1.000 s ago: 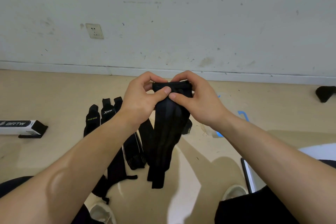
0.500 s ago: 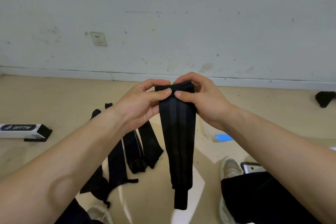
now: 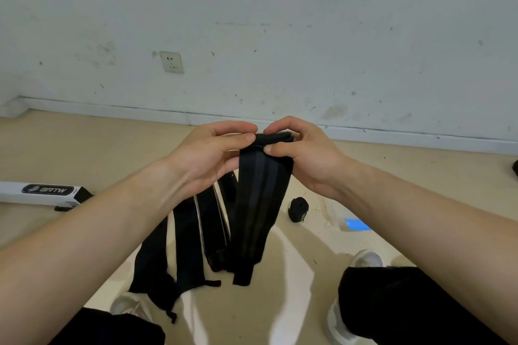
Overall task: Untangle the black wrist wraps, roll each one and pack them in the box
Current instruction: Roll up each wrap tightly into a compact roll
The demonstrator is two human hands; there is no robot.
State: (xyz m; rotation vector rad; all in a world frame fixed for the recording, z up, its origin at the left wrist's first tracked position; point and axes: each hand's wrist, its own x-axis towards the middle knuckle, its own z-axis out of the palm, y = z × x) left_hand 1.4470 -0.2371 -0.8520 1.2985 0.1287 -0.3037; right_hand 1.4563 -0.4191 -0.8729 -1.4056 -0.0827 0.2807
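Note:
A long black wrist wrap [image 3: 258,204] with grey stripes hangs in front of me, its top end folded over. My left hand [image 3: 207,157] and my right hand [image 3: 302,154] both pinch that folded top end between thumb and fingers. The wrap's tail dangles down to about knee height. Several more black wraps [image 3: 196,235] lie flat on the floor below my left wrist. One rolled black wrap [image 3: 298,209] stands on the floor to the right. A white and black box [image 3: 42,193] lies at the far left.
The beige floor [image 3: 84,154] meets a white wall with a socket [image 3: 171,61]. A clear plastic bag with a blue label [image 3: 356,224] lies by the rolled wrap. My knees in black trousers and light shoes [image 3: 364,259] frame the bottom. A dark object [image 3: 515,168] sits at the right edge.
The view has tilted up slightly. The top of the wrap has been folded further between my fingers, so the hanging part is shorter. The rolled wrap on the floor has come into view.

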